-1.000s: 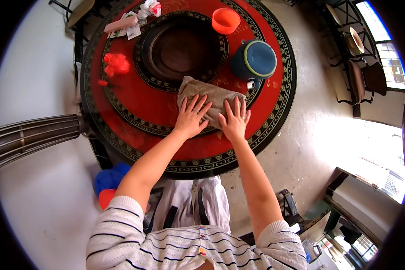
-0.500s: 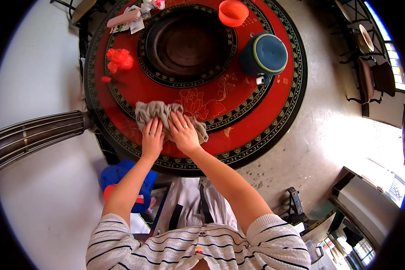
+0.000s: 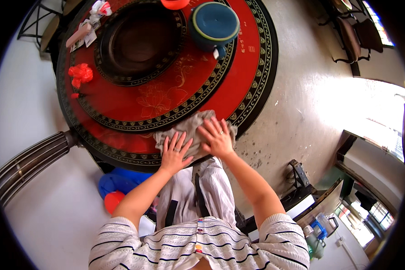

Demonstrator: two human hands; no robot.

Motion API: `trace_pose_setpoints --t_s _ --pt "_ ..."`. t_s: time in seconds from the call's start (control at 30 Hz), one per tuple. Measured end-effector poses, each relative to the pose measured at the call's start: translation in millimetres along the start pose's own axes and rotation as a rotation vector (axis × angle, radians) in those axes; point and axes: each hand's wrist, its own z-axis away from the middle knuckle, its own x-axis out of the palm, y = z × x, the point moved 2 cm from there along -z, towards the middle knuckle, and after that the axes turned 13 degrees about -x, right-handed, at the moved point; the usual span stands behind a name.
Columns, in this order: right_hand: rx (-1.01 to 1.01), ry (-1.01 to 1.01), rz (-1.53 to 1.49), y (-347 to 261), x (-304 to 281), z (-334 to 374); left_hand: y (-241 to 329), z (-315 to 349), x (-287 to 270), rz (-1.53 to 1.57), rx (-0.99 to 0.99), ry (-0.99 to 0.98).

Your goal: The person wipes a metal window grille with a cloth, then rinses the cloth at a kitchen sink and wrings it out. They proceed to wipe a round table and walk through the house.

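Note:
A crumpled grey-beige cloth (image 3: 191,128) lies at the near edge of a round red table (image 3: 121,142) with black and gold patterned bands. Flat on its left part rests my left hand (image 3: 174,155), fingers spread. My right hand (image 3: 218,138) presses on the cloth's right part, its fingers also stretched out and apart. Both palms push down on the fabric rather than grasping it. Just beyond the cloth rises the edge of a round turntable (image 3: 153,101) with gold flower drawings.
On the turntable stand a large blue pot-like vessel (image 3: 216,22), a red bowl (image 3: 175,3) and a pink case (image 3: 78,35) on papers. A crumpled red plastic bag (image 3: 80,74) lies at the left. Blue basins (image 3: 117,183) sit below the table. Chairs (image 3: 348,38) stand far right.
Both hands have slid the cloth rightward and nearer along the table rim, and they are farther apart with fingers more spread. My view has shifted right, so the table appears farther left.

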Motion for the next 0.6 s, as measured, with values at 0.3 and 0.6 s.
trace_pose_setpoints --t_s 0.3,0.6 --pt "0.351 0.334 0.173 125.2 -45.7 -14.3 103.0 -136.0 29.2 -0.03 -0.001 0.194" --pt "0.163 0.083 0.048 31.7 -14.5 15.9 41.9 -21.3 25.4 -0.105 -0.032 0.054"
